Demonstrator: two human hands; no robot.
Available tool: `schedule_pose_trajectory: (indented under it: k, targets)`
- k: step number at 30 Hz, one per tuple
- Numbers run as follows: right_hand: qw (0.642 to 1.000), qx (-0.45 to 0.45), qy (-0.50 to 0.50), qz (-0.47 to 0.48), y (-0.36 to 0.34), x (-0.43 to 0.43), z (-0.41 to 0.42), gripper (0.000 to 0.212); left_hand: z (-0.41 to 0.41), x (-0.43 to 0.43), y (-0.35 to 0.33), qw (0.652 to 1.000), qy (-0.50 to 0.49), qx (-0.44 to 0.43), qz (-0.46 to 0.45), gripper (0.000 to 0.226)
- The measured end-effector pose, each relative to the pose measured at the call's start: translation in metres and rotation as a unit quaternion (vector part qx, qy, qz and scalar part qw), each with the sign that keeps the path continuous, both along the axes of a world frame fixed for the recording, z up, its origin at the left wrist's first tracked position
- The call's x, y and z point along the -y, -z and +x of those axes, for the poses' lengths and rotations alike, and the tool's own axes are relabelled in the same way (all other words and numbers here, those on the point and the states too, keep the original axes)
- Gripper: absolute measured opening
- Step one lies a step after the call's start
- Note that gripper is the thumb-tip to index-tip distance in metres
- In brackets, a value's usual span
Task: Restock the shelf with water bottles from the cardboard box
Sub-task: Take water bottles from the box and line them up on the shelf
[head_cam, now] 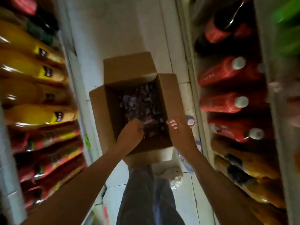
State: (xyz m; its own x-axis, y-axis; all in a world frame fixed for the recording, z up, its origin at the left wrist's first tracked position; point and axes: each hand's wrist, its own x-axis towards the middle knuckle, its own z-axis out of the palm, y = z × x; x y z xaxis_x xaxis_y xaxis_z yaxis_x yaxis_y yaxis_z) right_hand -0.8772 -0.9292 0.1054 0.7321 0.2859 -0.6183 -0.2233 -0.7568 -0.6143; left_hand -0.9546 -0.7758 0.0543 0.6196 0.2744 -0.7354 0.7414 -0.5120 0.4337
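An open cardboard box [113,75] stands on the floor of a narrow aisle, flaps folded out. Inside it lies a dark, blurred heap of plastic-wrapped water bottles [139,104]. My left hand [132,133] reaches down into the box's near side, fingers curled among the bottles; what it holds is not clear. My right hand [177,129] grips the box's right flap at its near corner. A water bottle [190,120] with a white cap stands low on the right, just beyond the flap.
Shelves close in on both sides: yellow and red packets [40,95] on the left, red bottles with white caps [227,103] and amber bottles [243,166] on the right. My legs [146,192] stand on pale floor tiles just before the box.
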Motion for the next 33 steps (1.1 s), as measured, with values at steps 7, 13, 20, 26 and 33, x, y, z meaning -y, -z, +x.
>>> schedule_pose_trajectory:
  k: [7,13,20,26,33]
  targets:
    - [0.999,-0.028,0.036,-0.014,0.124,0.021,-0.034,0.023,-0.022,0.004,0.175,0.976,0.140,-0.089,0.144,0.063]
    - [0.998,-0.013,0.055,0.007,0.154,0.032,-0.043,0.021,-0.020,0.010,0.253,0.932,0.266,-0.150,0.197,0.080]
    - [0.998,-0.003,0.047,0.032,0.163,0.030,-0.045,0.016,-0.020,0.016,0.271,0.869,0.366,-0.069,0.326,0.040]
    - [0.997,-0.063,-0.035,0.004,0.155,0.036,-0.041,0.023,-0.001,0.014,0.237,0.852,0.440,-0.095,0.267,0.049]
    - [0.935,-0.310,0.169,-0.027,0.049,0.019,-0.041,0.025,0.000,0.012,0.059,0.963,0.196,-0.182,0.027,0.060]
